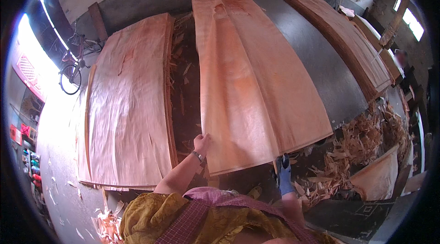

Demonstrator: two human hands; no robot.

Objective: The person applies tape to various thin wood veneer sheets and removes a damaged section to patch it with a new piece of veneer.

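Note:
A long, pale orange-brown wood veneer sheet (243,106) stretches away in front of me, with a raised fold running along its length and a torn patch near its far end. My left hand (201,144), bare with a watch at the wrist, is closed on the sheet's left edge near the front corner. In a blue and black glove, my right hand (284,175) is closed at the front edge, where the fold ends. A thin pale strip shows beside its fingers; what it is I cannot tell.
Veneer stacks stand on the left (128,102) and far right (339,38). A dark smooth tabletop (316,56) shows beside the sheet. Veneer scraps (366,138) heap at the right, more shavings (110,221) at the lower left. A bicycle (75,67) stands by the bright doorway.

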